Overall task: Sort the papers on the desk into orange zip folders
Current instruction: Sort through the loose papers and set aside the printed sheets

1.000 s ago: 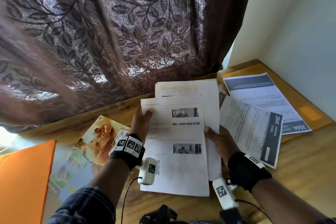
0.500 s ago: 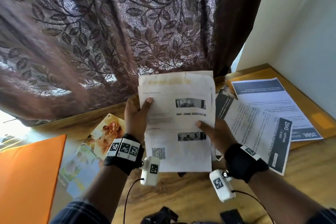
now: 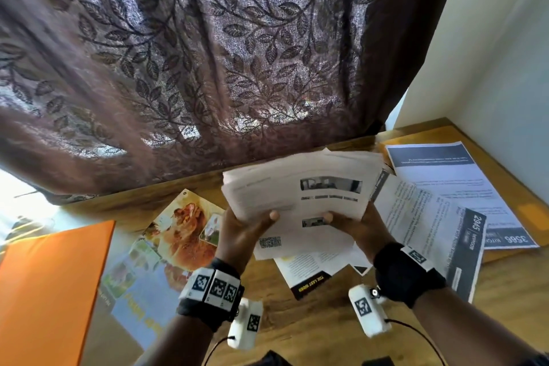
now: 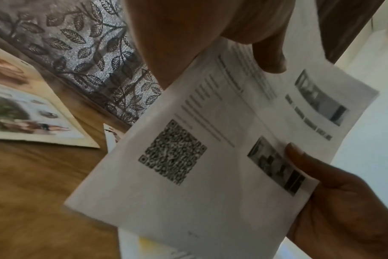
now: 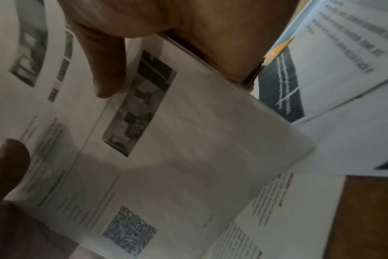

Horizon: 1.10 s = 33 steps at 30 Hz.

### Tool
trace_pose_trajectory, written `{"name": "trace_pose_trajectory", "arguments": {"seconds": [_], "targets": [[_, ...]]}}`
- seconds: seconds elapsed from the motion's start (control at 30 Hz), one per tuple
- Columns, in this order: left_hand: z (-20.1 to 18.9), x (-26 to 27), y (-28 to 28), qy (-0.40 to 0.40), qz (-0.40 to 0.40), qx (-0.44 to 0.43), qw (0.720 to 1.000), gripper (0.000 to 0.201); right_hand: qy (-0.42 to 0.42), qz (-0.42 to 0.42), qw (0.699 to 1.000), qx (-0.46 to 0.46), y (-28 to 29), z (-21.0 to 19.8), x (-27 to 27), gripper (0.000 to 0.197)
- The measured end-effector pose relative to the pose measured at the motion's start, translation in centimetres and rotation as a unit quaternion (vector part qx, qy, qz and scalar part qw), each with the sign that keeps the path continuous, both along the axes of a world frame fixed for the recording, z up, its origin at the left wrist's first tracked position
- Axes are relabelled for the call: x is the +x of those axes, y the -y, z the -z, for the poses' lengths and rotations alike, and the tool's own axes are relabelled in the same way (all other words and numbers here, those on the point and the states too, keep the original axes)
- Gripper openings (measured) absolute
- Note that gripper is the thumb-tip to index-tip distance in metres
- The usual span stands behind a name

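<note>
The stack of white papers (image 3: 297, 190) is lifted clear of the desk (image 3: 312, 333), tilted with its far edge up toward the curtain (image 3: 208, 53), the top sheet showing two small photos and a QR code near its lower edge. The left hand (image 3: 242, 233) pinches it at the near left, thumb on top and fingers hidden beneath; the right hand (image 3: 355, 227) pinches the near right the same way, so the two thumbs clamp the sheets against the fingers below. Holding both near corners like this probably serves to square the loose pile (its far edges look fanned and uneven) before it goes into a folder. Below the stack a black-footed leaflet (image 3: 309, 276) lies on the wood, and to the right sit two blue-banded printed sheets (image 3: 427, 217), the farther one resting on an orange zip folder (image 3: 531, 211). Left of the hands lie glossy colour pages (image 3: 184, 235), partly overlapped by a second orange folder (image 3: 50, 291) at the desk's left, seemingly the nearest place for the stack
</note>
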<state>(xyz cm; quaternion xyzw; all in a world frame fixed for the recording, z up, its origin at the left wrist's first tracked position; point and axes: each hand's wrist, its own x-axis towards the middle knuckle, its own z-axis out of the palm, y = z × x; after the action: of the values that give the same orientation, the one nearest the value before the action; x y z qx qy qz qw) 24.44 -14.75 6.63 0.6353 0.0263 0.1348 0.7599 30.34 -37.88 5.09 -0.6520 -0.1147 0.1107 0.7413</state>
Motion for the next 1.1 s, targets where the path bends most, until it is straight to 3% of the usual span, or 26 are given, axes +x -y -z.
{"name": "trace_pose_trajectory", "arguments": {"seconds": [0.1, 0.43, 0.6, 0.7, 0.97, 1.1], "targets": [[1.1, 0.2, -0.2, -0.004, 0.008, -0.003, 1.000, 0.043, 0.000, -0.013, 1.000, -0.003, 0.2, 0.5, -0.2, 0.040], [3.7, 0.3, -0.7, -0.063, 0.028, -0.003, 0.998, 0.039, -0.014, -0.018, 0.997, -0.072, 0.0, 3.4, 0.0, 0.038], [3.8, -0.4, -0.2, -0.047, 0.038, 0.040, 0.997, 0.038, -0.022, 0.021, 0.996, -0.085, 0.7, 3.5, -0.6, 0.030], [3.8, -0.5, 0.2, -0.063, 0.051, 0.037, 0.996, 0.037, -0.038, -0.003, 0.995, -0.092, 1.0, 4.0, -1.0, 0.030], [3.2, -1.2, -0.1, -0.074, 0.013, 0.100, 0.992, 0.039, -0.073, 0.006, 0.992, -0.105, 1.1, 4.1, -1.4, 0.026], [3.5, -1.8, -1.2, -0.086, -0.027, 0.102, 0.991, 0.012, -0.023, -0.059, 0.986, -0.157, 1.0, 1.8, -1.1, 0.022]]}}
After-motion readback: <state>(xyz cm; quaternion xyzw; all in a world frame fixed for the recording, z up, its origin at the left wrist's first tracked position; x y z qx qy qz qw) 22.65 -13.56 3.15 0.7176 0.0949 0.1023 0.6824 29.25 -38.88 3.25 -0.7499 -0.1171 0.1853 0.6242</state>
